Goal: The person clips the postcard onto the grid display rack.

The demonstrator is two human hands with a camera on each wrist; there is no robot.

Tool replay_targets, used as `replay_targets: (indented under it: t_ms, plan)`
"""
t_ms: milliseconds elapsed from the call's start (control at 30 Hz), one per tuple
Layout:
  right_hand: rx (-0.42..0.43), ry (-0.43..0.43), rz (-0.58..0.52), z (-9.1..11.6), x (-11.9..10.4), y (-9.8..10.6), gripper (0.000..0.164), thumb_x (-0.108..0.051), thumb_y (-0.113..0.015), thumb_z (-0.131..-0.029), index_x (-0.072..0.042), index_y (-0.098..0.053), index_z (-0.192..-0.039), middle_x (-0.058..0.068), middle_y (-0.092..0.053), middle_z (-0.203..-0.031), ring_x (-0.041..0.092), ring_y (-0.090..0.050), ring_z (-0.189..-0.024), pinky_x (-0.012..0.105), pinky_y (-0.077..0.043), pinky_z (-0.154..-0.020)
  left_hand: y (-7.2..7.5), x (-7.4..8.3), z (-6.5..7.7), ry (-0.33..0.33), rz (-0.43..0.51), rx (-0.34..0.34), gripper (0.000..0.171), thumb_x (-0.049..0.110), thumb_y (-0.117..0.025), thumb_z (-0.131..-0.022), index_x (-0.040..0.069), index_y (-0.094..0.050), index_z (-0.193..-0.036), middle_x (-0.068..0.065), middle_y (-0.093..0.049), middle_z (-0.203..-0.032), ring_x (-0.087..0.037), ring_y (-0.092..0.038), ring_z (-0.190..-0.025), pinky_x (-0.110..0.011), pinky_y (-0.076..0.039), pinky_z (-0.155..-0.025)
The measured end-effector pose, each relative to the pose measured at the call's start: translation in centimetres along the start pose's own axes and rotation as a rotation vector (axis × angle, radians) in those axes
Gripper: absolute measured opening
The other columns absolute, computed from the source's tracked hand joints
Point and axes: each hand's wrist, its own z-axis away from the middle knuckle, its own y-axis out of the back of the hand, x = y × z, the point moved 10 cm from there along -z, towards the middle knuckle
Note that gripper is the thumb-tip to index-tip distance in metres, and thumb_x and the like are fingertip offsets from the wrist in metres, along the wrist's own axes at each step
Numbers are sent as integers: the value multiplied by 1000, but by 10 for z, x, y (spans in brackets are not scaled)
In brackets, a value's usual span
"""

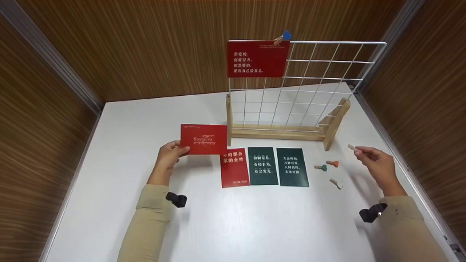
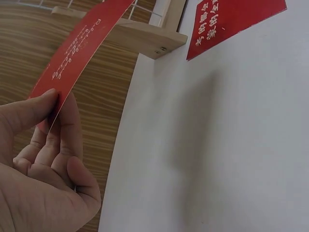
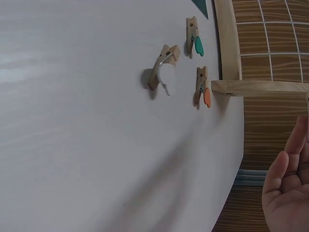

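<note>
We are holding a rectangular red card with white script (image 1: 204, 139) above the white desk (image 1: 262, 222), our left hand (image 1: 168, 156) pinching its edge and our right hand (image 1: 376, 163) pinching a small wooden clothespin (image 1: 352, 147). Three heart- or shape-topped wooden clothespins (image 1: 321, 167) are lying near our right hand, and a lettered red card (image 1: 236, 171) and two dark green cards (image 1: 263, 166) are lying before the wooden-footed white wire grid (image 1: 304, 77), where another red card (image 1: 257, 60) is hanging.

Brightly lit in the head view, glare softening the table (image 1: 251, 222); dimmer in both wrist views, with blurry-edged shadows.
</note>
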Motion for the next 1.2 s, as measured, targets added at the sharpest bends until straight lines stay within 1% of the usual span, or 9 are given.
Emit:
replay_targets:
  t_ms: [100,267,467,533,600,833,967,1100,1200]
  plan:
    - [8,4,8,-4,-7,4,32,-23,-68,-89,-2,-65,-114,-17,-66,-92,-1,-60,-84,10,-46,-73,-6,7,2,-12,-6,-11,29,13,-70,-86,3,-60,-111,-3,-71,-95,-17,-61,-92,-39,-32,-87]
    - [13,13,26,-10,-20,9,35,-25,-68,-89,-1,-64,-114,-16,-66,-92,1,-60,-86,9,-45,-75,-18,21,7,-53,-18,-33,28,13,-71,-85,3,-61,-109,-4,-70,-96,-17,-61,-92,-38,-33,-84]
    - [33,50,46,-19,-36,15,37,-25,-69,-88,2,-64,-113,-15,-67,-91,2,-60,-86,10,-45,-76,-37,37,12,-90,-17,-63,27,13,-71,-86,2,-61,-109,-8,-70,-99,-20,-60,-95,-46,-33,-93]
    - [35,62,36,-21,-42,16,36,-23,-69,-88,2,-64,-113,-15,-67,-91,3,-61,-86,10,-45,-77,-44,43,13,-107,-11,-71,27,12,-71,-86,1,-61,-109,-10,-70,-101,-21,-61,-96,-47,-33,-94]
    - [38,72,20,-24,-47,17,34,-22,-70,-88,1,-65,-111,-14,-67,-91,3,-61,-85,10,-45,-76,-50,49,14,-128,3,-73,27,10,-71,-86,0,-62,-109,-12,-70,-102,-22,-62,-95,-46,-34,-95]
    - [60,117,-204,-33,-66,23,21,-3,-73,-83,5,-68,-102,-6,-69,-86,6,-65,-78,13,-48,-73,-75,68,20,-188,37,-102,24,6,-70,-86,-3,-62,-107,-15,-69,-100,-23,-65,-91,-44,-34,-98]
    - [69,121,-204,-39,-77,25,21,-3,-73,-82,5,-68,-102,-6,-70,-85,6,-65,-77,13,-48,-73,-88,77,21,-211,56,-109,21,5,-70,-85,-2,-63,-104,-15,-70,-98,-22,-66,-89,-41,-38,-97]
    - [79,140,-164,-44,-89,28,23,-5,-72,-84,5,-67,-103,-7,-70,-86,5,-65,-78,12,-47,-74,-101,85,24,-227,69,-119,20,4,-71,-85,-2,-64,-102,-14,-70,-97,-22,-66,-87,-39,-40,-94]
    - [84,168,-199,-46,-99,31,22,-3,-71,-84,7,-67,-103,-5,-70,-87,6,-65,-79,12,-47,-75,-112,91,28,-236,74,-130,20,5,-71,-85,-1,-64,-103,-14,-70,-97,-22,-66,-89,-38,-40,-93]
